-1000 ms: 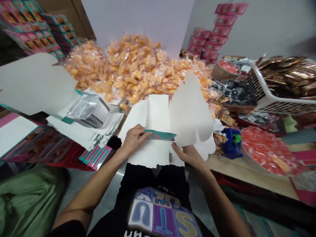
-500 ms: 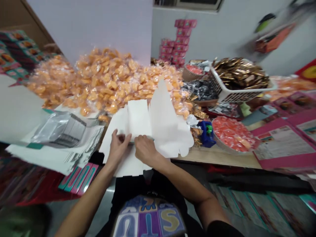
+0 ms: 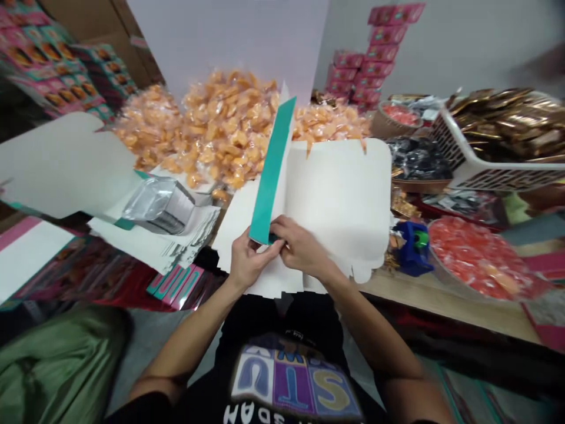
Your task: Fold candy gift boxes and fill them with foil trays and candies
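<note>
In front of me lies an unfolded cardboard box (image 3: 338, 197), white on its inner faces. One long panel of it, a teal strip (image 3: 272, 168), stands up edgewise, its near end between my hands. My left hand (image 3: 253, 259) is closed on the lower left corner of that end, thumb stretched toward the right hand. Bent fingers of my right hand (image 3: 302, 247) pinch the same end from the right, where a small fold is partly hidden. More white cardboard sheets lie flat beneath both hands.
Wrapped orange pieces (image 3: 229, 123) are heaped behind the box. A stack of white sheets (image 3: 154, 241) with a plastic-wrapped grey bundle (image 3: 161, 203) lies left. At right are a blue tape dispenser (image 3: 412, 247), a bowl of red packets (image 3: 479, 256) and a white basket (image 3: 481, 168).
The teal strip now stands upright, where the panel showed white before. The box's large white panel leans lower on the right. Both hands stay at its near end; the camera view has turned left.
</note>
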Motion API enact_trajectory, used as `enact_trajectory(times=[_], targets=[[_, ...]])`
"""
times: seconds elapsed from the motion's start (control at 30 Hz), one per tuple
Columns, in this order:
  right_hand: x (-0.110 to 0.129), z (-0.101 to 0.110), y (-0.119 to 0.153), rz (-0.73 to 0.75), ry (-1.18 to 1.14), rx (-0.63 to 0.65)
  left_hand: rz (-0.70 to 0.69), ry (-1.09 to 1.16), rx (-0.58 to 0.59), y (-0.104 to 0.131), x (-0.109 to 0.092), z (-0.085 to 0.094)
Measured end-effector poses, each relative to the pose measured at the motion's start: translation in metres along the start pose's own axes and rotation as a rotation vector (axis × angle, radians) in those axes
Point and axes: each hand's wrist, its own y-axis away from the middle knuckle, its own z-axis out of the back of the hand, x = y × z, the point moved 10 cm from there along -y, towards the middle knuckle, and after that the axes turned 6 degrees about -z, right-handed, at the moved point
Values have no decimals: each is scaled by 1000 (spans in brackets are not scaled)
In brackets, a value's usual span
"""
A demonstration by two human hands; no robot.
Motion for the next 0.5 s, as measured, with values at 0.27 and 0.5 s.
enact_trajectory(times=[0.27,0.5], targets=[[2,19,-5,-78,186,-317,-183,62,-116,-10,6,-1],[5,23,-11,-47,4,-58,-175,-85,-108,-5,-11,-2]])
